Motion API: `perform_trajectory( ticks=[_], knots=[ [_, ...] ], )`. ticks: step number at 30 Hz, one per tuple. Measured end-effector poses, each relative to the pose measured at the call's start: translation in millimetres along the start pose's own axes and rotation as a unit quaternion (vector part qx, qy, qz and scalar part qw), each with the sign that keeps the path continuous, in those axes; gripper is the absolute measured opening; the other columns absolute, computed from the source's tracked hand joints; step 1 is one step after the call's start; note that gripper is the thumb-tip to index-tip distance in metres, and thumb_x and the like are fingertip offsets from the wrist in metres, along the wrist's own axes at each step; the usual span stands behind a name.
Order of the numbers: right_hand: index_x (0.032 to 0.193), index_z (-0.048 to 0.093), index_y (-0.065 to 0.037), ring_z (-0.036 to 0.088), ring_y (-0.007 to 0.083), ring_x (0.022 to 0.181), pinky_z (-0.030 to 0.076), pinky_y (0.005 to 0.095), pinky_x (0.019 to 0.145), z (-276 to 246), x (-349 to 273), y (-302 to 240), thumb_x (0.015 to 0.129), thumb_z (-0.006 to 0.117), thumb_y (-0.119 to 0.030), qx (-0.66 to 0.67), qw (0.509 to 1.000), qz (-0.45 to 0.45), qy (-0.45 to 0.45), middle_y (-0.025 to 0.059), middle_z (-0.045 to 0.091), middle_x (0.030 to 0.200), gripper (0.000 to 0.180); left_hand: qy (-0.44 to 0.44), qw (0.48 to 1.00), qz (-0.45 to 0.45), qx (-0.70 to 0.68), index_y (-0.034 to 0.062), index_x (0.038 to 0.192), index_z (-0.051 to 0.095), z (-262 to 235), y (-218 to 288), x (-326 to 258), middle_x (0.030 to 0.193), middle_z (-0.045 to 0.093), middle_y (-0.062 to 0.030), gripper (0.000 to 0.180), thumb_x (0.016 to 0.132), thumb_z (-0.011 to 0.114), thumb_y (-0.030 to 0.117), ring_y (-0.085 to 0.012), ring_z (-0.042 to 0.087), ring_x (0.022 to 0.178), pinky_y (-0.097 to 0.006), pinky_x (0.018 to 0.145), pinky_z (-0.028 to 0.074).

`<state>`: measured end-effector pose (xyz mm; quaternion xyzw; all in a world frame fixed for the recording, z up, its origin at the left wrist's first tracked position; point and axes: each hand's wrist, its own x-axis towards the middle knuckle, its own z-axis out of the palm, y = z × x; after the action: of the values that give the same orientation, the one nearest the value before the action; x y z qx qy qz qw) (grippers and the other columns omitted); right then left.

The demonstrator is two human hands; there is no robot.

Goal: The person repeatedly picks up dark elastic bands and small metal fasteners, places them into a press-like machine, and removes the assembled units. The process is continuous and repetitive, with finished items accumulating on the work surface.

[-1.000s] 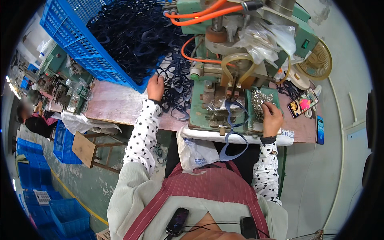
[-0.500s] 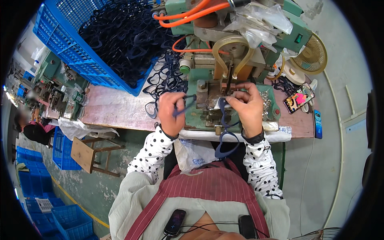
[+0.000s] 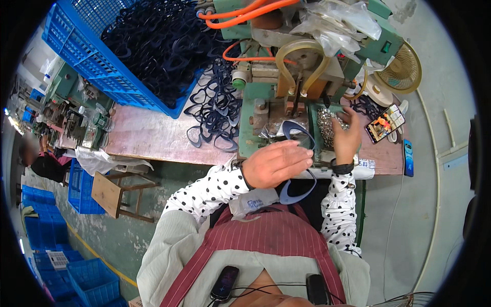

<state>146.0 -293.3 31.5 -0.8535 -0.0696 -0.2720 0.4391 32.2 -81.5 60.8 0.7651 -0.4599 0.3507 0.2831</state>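
My left hand (image 3: 276,165) is in front of the green press machine (image 3: 249,130), its fingers closed together over a dark blue looped frame (image 3: 295,197). One loop of it shows above the hand and another hangs below, over my lap. What the fingertips grip is partly hidden. To the right, my right hand (image 3: 347,137) is at a tray of small shiny metal parts (image 3: 327,128). Its thumb and fingers are apart, with nothing visible between them. The machine's press head (image 3: 294,102) is just above and beyond my left hand.
A large blue crate (image 3: 110,77) heaped with dark blue looped frames stands at the back left. More loose frames (image 3: 217,107) lie beside it. At the right are a phone (image 3: 384,123), a fan (image 3: 401,69) and a blue case (image 3: 407,157). A wooden stool (image 3: 110,197) stands left.
My left hand has moved right, from the machine's left side to the hanging looped frame. My right hand has let go near the press head and moved right to the metal parts.
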Motion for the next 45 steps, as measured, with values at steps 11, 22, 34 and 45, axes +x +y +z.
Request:
perform_trajectory(
  ticks=[11,22,34,45],
  knots=[
    [0.096,0.065,-0.006,0.06,0.0377,0.087,0.048,0.0436,0.074,-13,-30,48,0.081,0.069,-0.018,-0.23,0.962,-0.046,-0.137,0.0157,0.062,0.09,0.02,0.013,1.0,-0.02,-0.007,-0.0019,0.117,0.06,5,-3,-7,0.117,0.063,-0.0193,0.042,0.077,0.07,0.006,-0.0301,0.065,0.104,-0.046,0.094,0.052],
    [0.091,0.063,-0.003,0.063,0.0233,0.065,0.048,0.0341,0.063,0,-20,71,0.089,0.061,-0.017,-0.014,0.998,0.018,-0.052,0.0115,0.066,0.074,0.015,0.104,0.983,-0.132,0.07,0.0061,0.11,0.061,-23,-42,-58,0.112,0.062,-0.0132,0.028,0.089,0.058,0.024,-0.0288,0.059,0.103,-0.042,0.085,0.048],
    [0.092,0.066,-0.004,0.064,0.0207,0.068,0.05,0.032,0.063,4,-21,76,0.084,0.066,-0.008,-0.026,0.999,0.022,-0.041,0.0098,0.068,0.079,0.01,0.071,0.752,-0.578,0.309,0.0053,0.085,0.074,-53,-244,-141,0.092,0.068,-0.0149,0.036,0.08,0.07,0.041,-0.031,0.062,0.09,-0.041,0.078,0.047],
    [0.096,0.071,-0.002,0.062,0.0099,0.075,0.048,0.0232,0.069,1,-19,48,0.082,0.067,-0.004,0.103,0.985,0.111,-0.082,0.0045,0.07,0.083,0.015,0.358,0.75,-0.539,-0.139,0.0026,0.096,0.051,-91,-100,-68,0.082,0.068,-0.0082,0.019,0.098,0.054,0.021,-0.0116,0.06,0.055,-0.02,0.051,0.047]
  ],
)
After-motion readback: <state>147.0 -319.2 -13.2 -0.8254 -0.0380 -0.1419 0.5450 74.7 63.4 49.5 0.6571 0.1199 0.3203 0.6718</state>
